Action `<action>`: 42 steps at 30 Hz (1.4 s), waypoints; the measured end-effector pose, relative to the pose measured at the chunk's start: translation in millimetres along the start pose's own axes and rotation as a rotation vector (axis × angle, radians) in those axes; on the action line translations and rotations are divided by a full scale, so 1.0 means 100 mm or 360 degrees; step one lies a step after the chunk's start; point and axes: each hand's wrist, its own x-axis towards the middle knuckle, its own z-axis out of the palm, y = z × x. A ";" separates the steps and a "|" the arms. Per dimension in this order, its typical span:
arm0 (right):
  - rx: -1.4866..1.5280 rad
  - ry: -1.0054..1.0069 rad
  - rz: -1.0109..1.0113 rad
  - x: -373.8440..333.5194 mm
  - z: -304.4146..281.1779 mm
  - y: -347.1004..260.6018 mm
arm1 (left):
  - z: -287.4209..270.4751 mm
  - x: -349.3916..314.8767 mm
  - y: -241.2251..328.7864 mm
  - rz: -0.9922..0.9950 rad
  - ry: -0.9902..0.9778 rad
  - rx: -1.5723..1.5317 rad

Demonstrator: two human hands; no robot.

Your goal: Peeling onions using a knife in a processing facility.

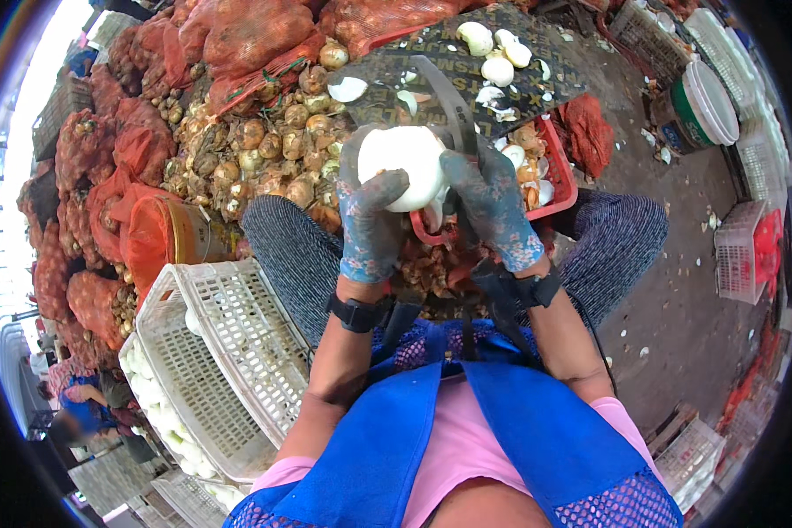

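White onion (pixel 405 158) clasped in my left hand (pixel 368 222); I'd shallowly angle the blade (pixel 454 106) my right hand (pixel 495 207) grips beside it.

I monitor one head-worn fisheye view, facing down at near range; left hand (pixel 370 231) and right hand (pixel 499 209) occupy the frame's upper centre.

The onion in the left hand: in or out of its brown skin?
Out, where visible: the onion in the left hand shows bare, smooth and white.

A dark printed sheet (pixel 554 92) carries four peeled white onions (pixel 497 70) among scattered pale skin scraps (pixel 489 94).
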 end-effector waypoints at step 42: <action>-0.0812 -0.0085 0.0333 0.01 -0.53 0.69 | -1.56 -0.31 0.98 0.0662 0.0597 0.0733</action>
